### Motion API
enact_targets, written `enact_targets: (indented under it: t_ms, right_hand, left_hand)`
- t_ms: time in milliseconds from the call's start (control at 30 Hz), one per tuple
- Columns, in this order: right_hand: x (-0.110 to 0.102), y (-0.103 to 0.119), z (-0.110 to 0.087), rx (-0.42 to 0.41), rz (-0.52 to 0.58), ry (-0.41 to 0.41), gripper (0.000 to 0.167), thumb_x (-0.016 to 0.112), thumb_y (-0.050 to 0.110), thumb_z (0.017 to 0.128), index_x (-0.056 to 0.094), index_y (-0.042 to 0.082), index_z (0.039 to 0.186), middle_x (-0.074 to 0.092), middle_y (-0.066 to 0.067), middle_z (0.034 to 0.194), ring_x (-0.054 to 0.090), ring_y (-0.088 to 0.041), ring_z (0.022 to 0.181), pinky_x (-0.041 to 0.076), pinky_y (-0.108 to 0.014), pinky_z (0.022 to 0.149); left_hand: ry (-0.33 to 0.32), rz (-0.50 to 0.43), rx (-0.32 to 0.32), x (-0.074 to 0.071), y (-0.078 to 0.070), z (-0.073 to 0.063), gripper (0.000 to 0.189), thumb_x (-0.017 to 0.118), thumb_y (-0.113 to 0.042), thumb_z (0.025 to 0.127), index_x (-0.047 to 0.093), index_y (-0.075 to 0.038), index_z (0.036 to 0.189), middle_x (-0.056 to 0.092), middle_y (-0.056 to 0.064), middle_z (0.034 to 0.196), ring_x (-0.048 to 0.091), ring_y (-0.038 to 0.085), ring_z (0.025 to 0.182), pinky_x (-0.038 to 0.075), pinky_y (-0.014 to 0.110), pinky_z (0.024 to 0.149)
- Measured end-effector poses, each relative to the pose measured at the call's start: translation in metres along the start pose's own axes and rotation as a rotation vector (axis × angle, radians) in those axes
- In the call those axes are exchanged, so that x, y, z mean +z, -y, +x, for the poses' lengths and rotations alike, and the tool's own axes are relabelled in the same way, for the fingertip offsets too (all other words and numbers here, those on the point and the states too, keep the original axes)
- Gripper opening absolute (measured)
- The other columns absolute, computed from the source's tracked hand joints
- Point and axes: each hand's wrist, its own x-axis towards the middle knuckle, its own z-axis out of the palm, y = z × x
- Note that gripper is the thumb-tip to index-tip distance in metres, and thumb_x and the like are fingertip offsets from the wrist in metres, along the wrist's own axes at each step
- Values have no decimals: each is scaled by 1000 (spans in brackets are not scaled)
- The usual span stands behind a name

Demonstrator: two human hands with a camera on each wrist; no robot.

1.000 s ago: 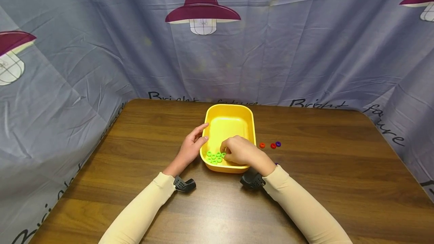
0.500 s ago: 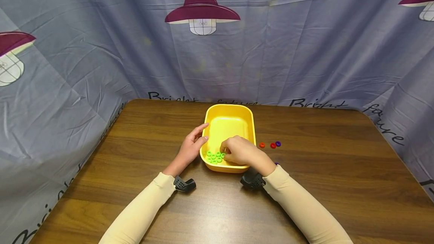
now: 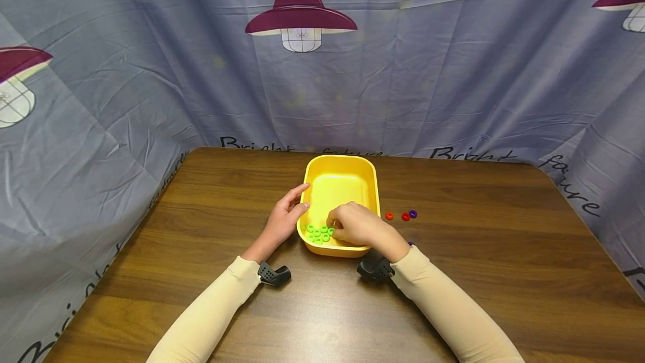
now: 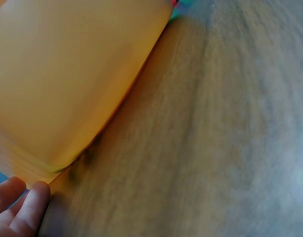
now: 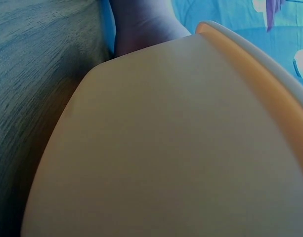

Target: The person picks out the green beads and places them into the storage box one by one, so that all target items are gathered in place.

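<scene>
A deep yellow tray stands on the table, and my left hand holds its left side, thumb over the rim. In the left wrist view two fingertips lie at the tray's outer lower corner. Several small green rings are grouped in the tray's near left corner. My right hand reaches in over the near right side, its bent finger and thumb around a green ring at the group's right edge. In the right wrist view the tray's outer wall fills most of the frame and hides the fingers.
Right of the tray lie an orange ring, a red ring and a purple ring. Another purple ring shows partly behind the right wrist. The wooden table meets a grey-blue curtain at the back.
</scene>
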Motion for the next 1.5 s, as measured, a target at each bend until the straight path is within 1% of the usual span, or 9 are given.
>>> enact_targets:
  t_ms: [233, 333, 467, 567, 667, 800, 1000, 1200, 1500]
  right_hand:
    - [0, -1, 0, -3, 1, -23, 6, 72, 6, 82, 73, 11, 84, 52, 8, 63, 47, -8, 61, 38, -21, 59]
    - [0, -2, 0, -28, 30, -79, 7, 72, 8, 84, 76, 8, 90, 61, 5, 68, 49, -7, 63, 41, -20, 61]
    - [-2, -5, -3, -67, 127, -174, 13, 73, 11, 88, 77, 4, 99, 69, 1, 74, 53, -5, 65, 46, -19, 63]
    - [-7, -8, -7, -78, 197, -225, 15, 73, 11, 89, 77, 3, 101, 68, 1, 75, 53, -5, 67, 46, -20, 63]
    - [-14, -12, -14, -79, 227, -279, 16, 72, 10, 89, 77, 1, 101, 68, 0, 75, 54, -6, 68, 48, -21, 64]
    - [-24, -19, -26, -61, 235, -362, 16, 73, 10, 89, 77, 1, 101, 70, 0, 75, 55, -7, 68, 49, -23, 65]
    - [-32, -39, -51, -21, 228, -459, 13, 75, 8, 88, 78, 3, 100, 71, 0, 76, 54, -6, 65, 48, -22, 61]
    - [-31, -64, -78, 47, 222, -465, 11, 75, 8, 88, 78, 7, 98, 74, 3, 79, 58, -3, 67, 51, -22, 62]
    - [-19, -91, -106, 136, 183, -357, 11, 74, 9, 88, 78, 9, 98, 70, 7, 78, 57, 0, 67, 51, -21, 63]
  left_hand:
    - [4, 14, -8, 0, -1, 0, 50, 55, -7, 101, 51, -10, 150, 58, 22, 144, 59, 36, 126, 48, 19, 93]
    - [3, 20, -10, 0, -1, -1, 50, 55, -8, 101, 51, -10, 150, 57, 21, 145, 59, 35, 127, 49, 23, 97]
    - [2, 31, -8, -1, -1, -2, 50, 56, -9, 101, 50, -10, 150, 57, 21, 145, 59, 34, 127, 49, 29, 100]
    - [6, 30, -6, 0, -1, -3, 50, 55, -9, 101, 50, -10, 151, 58, 23, 143, 60, 34, 124, 50, 25, 96]
    - [11, 20, -3, 0, -1, -3, 50, 55, -8, 101, 50, -9, 151, 59, 24, 142, 61, 34, 120, 50, 19, 90]
    - [6, 15, 5, 0, -1, -2, 50, 55, -7, 101, 50, -9, 150, 59, 24, 142, 61, 34, 119, 49, 15, 87]
    - [-2, 19, 6, 0, 0, -2, 50, 56, -6, 100, 51, -8, 150, 59, 24, 142, 60, 34, 119, 48, 15, 88]
    - [-4, 4, 7, 0, 1, -1, 50, 56, -6, 100, 51, -7, 150, 59, 25, 141, 61, 35, 119, 48, 14, 88]
    - [-6, 3, -1, 0, -2, -2, 49, 56, -6, 100, 51, -8, 150, 57, 23, 145, 60, 35, 122, 47, 14, 89]
